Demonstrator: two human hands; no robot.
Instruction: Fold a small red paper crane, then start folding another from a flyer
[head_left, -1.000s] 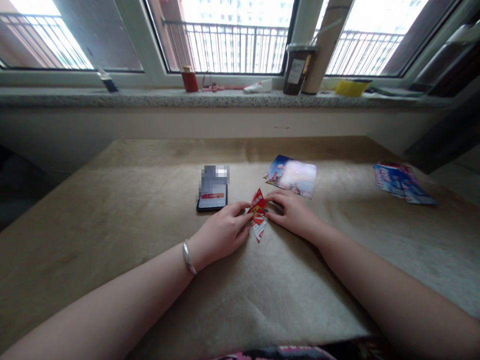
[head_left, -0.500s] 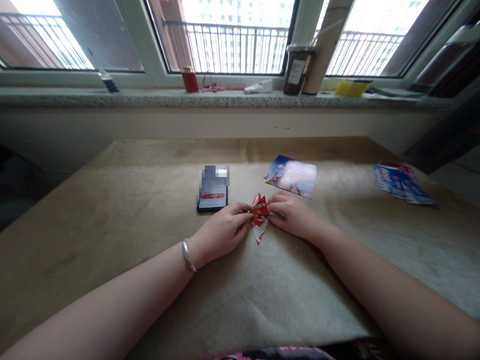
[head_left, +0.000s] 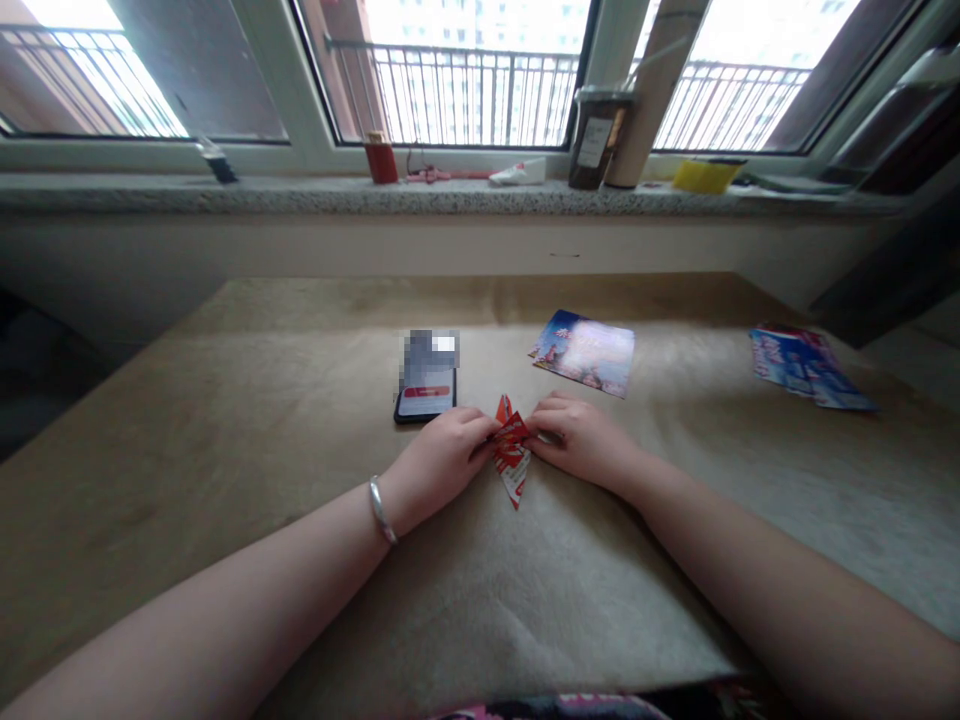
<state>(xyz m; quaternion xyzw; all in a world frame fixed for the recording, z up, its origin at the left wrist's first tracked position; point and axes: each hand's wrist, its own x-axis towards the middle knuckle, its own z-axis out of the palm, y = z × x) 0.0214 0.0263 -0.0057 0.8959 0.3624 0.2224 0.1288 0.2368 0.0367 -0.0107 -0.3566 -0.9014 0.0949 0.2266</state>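
A small piece of folded red and white printed paper (head_left: 513, 462) is between my two hands, low over the middle of the table. It has pointed tips, one toward me and others away from me. My left hand (head_left: 450, 448), below a silver bangle on the wrist, pinches the paper's left side. On the other side my right hand (head_left: 576, 432) grips the paper's right edge between thumb and fingers. Some fingertips are hidden behind the folds. Just beyond my left hand lies a phone (head_left: 426, 395) with its screen lit and partly blurred.
Glossy printed sheets (head_left: 592, 350) lie beyond my right hand. More blue and pink printed sheets (head_left: 806, 368) rest at the table's (head_left: 225, 420) right side. On the windowsill (head_left: 300, 200) stand a red container (head_left: 381, 160), a dark lidded jar (head_left: 592, 145) and a yellow item (head_left: 705, 177).
The folded paper has come slightly toward me and its shape has shifted, with the near tip lower. Both hands have adjusted their hold on its sides.
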